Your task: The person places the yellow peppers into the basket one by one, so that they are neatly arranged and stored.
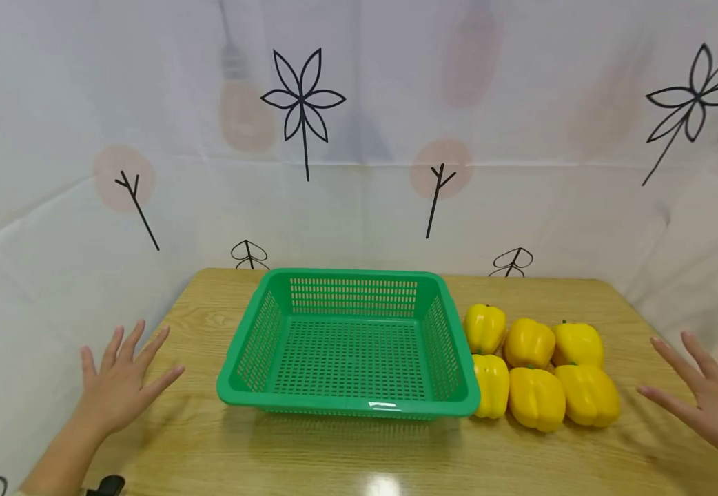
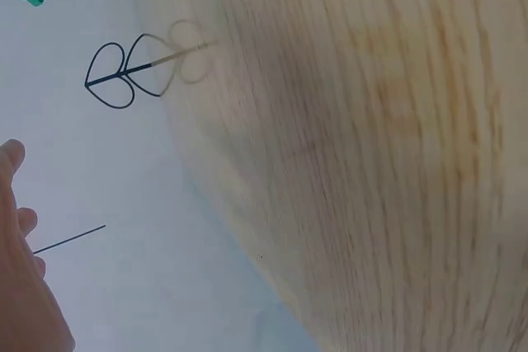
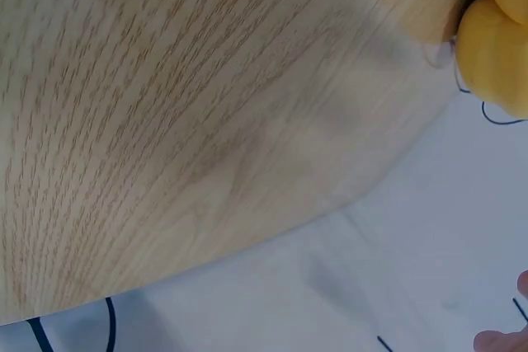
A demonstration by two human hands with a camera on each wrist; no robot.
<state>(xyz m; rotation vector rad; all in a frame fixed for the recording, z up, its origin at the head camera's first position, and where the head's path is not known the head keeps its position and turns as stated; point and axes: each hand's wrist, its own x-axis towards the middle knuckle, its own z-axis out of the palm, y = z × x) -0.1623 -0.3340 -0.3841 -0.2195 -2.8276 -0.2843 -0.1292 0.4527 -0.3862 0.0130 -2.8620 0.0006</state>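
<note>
A green plastic basket with slotted walls stands on the wooden table, nothing inside it. Against its right side lie several yellow bell peppers in two rows. My left hand, fingers spread, hovers left of the basket and touches nothing; part of that hand shows at the left edge of the left wrist view. To the right of the peppers, my right hand is also spread and holds nothing. Only fingertips of it appear in the right wrist view, with peppers at the upper right.
The wooden table reaches back to a pale cloth printed with flowers and twigs, which also hangs along both sides. A small black object is at the bottom edge by the left forearm.
</note>
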